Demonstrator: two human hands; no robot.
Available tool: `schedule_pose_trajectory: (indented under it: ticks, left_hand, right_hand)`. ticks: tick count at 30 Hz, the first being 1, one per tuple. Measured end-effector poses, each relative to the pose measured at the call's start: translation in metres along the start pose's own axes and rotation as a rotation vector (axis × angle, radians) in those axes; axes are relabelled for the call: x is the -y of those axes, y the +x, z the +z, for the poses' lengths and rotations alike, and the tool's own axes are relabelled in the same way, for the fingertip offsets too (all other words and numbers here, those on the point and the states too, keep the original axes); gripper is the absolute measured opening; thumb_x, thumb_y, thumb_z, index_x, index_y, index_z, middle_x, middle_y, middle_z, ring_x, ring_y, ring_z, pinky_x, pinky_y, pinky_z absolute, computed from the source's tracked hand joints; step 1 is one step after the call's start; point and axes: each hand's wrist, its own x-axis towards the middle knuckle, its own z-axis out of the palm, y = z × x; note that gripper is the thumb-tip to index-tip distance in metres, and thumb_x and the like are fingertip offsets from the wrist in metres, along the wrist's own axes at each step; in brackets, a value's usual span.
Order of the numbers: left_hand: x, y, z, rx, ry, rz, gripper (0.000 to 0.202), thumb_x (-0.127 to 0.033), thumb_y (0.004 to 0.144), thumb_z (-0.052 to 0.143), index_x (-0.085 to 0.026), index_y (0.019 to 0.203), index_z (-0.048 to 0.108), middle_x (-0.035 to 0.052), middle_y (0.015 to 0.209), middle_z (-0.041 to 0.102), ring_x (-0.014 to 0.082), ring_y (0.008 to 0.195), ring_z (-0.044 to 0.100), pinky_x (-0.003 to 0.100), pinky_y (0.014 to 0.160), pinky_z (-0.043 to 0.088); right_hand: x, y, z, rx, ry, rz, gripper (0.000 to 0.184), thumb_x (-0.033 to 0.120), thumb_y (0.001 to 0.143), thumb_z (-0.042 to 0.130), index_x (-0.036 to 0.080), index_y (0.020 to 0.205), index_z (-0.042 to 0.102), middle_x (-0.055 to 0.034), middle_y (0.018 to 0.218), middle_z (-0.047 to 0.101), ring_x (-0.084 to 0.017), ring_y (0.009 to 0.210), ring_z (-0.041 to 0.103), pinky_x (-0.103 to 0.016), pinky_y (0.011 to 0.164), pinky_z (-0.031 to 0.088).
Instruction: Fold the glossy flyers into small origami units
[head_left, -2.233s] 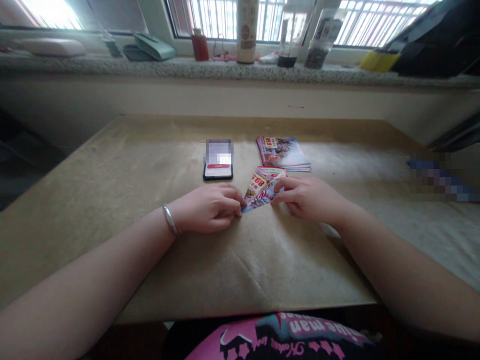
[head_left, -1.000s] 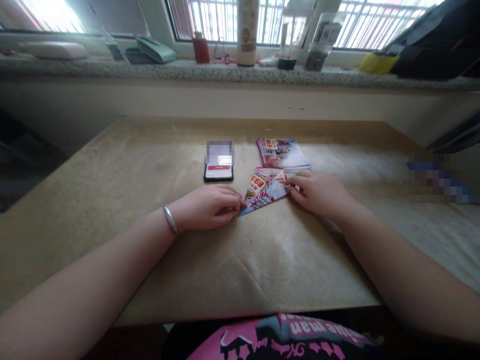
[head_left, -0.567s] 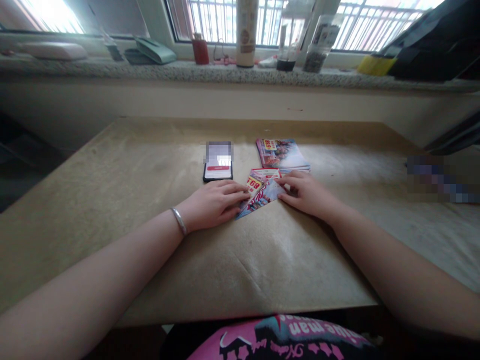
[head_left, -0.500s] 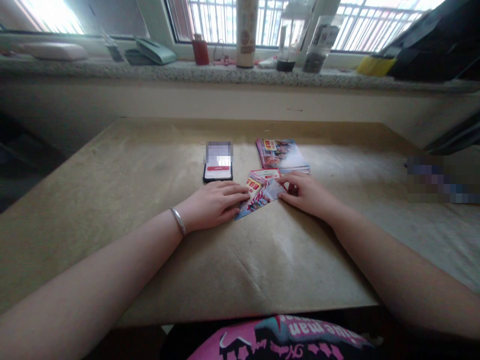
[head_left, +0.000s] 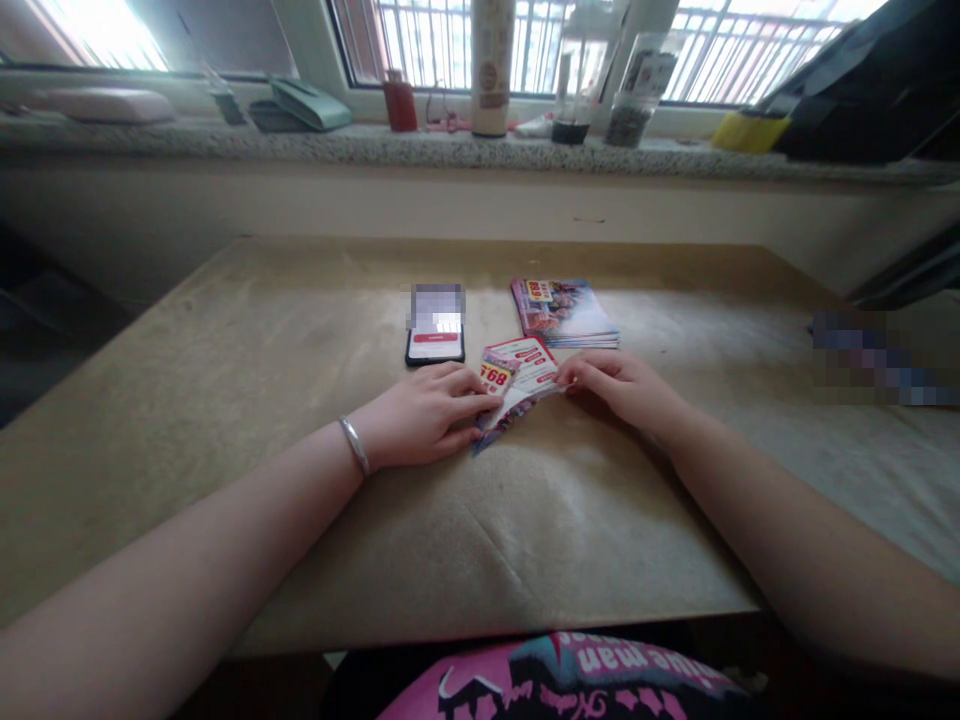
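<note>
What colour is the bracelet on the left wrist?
Silver: a plain shiny bracelet, seen in the head view, just behind the left hand holding the flyer.

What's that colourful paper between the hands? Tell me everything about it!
The flyer is thin paper, printed red, yellow and blue with big numbers, white where a flap is turned over. Folded to a point, it lies on the brown table, near a phone and a stack of like flyers. The left hand presses its left edge; the right hand holds its right corner.
</note>
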Motion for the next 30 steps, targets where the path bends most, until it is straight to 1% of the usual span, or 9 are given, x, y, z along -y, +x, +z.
schedule_pose_trajectory:
  ticks: [3,6,9,13,16,21,23,26,30]
  left_hand:
    - [-0.001,0.0,0.001,-0.02,-0.008,0.009,0.041,-0.035,0.09,0.05,-0.023,0.129,0.054,0.0119,0.119,0.055,0.0271,0.115,0.048,0.046,0.101,0.041]
    - [-0.001,0.0,0.002,-0.039,-0.004,0.029,0.041,-0.037,0.09,0.05,-0.023,0.128,0.055,0.011,0.117,0.056,0.0269,0.117,0.046,0.046,0.104,0.039]
    - [0.001,0.001,0.004,-0.056,-0.001,0.041,0.039,-0.034,0.091,0.048,-0.024,0.128,0.055,0.0102,0.113,0.058,0.0259,0.116,0.047,0.046,0.104,0.039]
    - [0.003,0.002,0.004,-0.088,-0.021,0.056,0.032,-0.026,0.093,0.044,-0.026,0.12,0.061,0.008,0.106,0.061,0.0231,0.111,0.05,0.044,0.102,0.039]
    - [0.003,0.003,0.004,-0.094,-0.049,0.064,0.03,-0.025,0.093,0.045,-0.026,0.116,0.064,0.0071,0.103,0.062,0.0213,0.106,0.053,0.042,0.1,0.041]
    - [0.003,0.004,0.003,-0.109,-0.045,0.043,0.03,-0.024,0.092,0.046,-0.026,0.117,0.062,0.0053,0.115,0.063,0.0208,0.112,0.054,0.043,0.105,0.036]
    - [0.003,0.004,0.004,-0.117,-0.026,0.006,0.031,-0.025,0.091,0.047,-0.026,0.12,0.06,0.005,0.127,0.058,0.0223,0.119,0.051,0.044,0.106,0.035]
    - [0.002,0.004,0.004,-0.105,-0.002,-0.048,0.033,-0.027,0.091,0.047,-0.026,0.122,0.058,0.0039,0.139,0.05,0.0239,0.123,0.048,0.044,0.104,0.037]
    - [0.001,0.003,0.004,-0.151,0.041,-0.177,0.032,-0.034,0.092,0.045,-0.027,0.12,0.06,0.0029,0.136,0.053,0.0268,0.122,0.048,0.047,0.104,0.035]
  right_hand:
    - [0.002,0.0,-0.002,0.004,-0.087,-0.077,0.036,0.041,0.09,0.045,0.019,0.074,0.069,-0.0062,0.087,0.072,-0.019,0.083,0.065,-0.035,0.08,0.051]
    - [0.002,0.0,-0.001,0.007,-0.216,-0.159,0.023,0.034,0.085,0.054,0.02,0.084,0.073,-0.0069,0.092,0.073,-0.02,0.088,0.066,-0.036,0.085,0.052]
    - [0.0,0.0,0.001,0.031,-0.331,-0.247,0.021,0.028,0.083,0.058,0.02,0.095,0.073,-0.0087,0.102,0.072,-0.021,0.096,0.065,-0.037,0.089,0.051]
    - [-0.003,0.001,0.001,0.088,-0.433,-0.317,0.031,0.028,0.082,0.061,0.018,0.11,0.069,-0.0122,0.114,0.067,-0.023,0.106,0.062,-0.041,0.096,0.048]
    - [-0.004,0.002,0.0,0.118,-0.478,-0.312,0.043,0.03,0.078,0.066,0.018,0.119,0.064,-0.0131,0.121,0.064,-0.026,0.113,0.058,-0.046,0.1,0.045]
    - [-0.003,0.0,-0.001,0.112,-0.485,-0.29,0.063,0.031,0.075,0.069,0.019,0.134,0.049,-0.0136,0.133,0.056,-0.028,0.121,0.053,-0.048,0.103,0.041]
    - [-0.002,0.0,0.001,0.13,-0.492,-0.324,0.057,0.031,0.076,0.067,0.02,0.131,0.053,-0.0124,0.132,0.057,-0.028,0.123,0.051,-0.048,0.104,0.04]
    - [0.002,0.0,0.005,0.162,-0.484,-0.4,0.035,0.027,0.081,0.062,0.021,0.115,0.064,-0.0106,0.126,0.063,-0.026,0.124,0.051,-0.047,0.107,0.038]
    - [0.011,-0.001,0.013,0.175,-0.461,-0.415,0.012,0.024,0.085,0.055,0.019,0.087,0.066,-0.011,0.118,0.067,-0.023,0.114,0.059,-0.045,0.105,0.04]
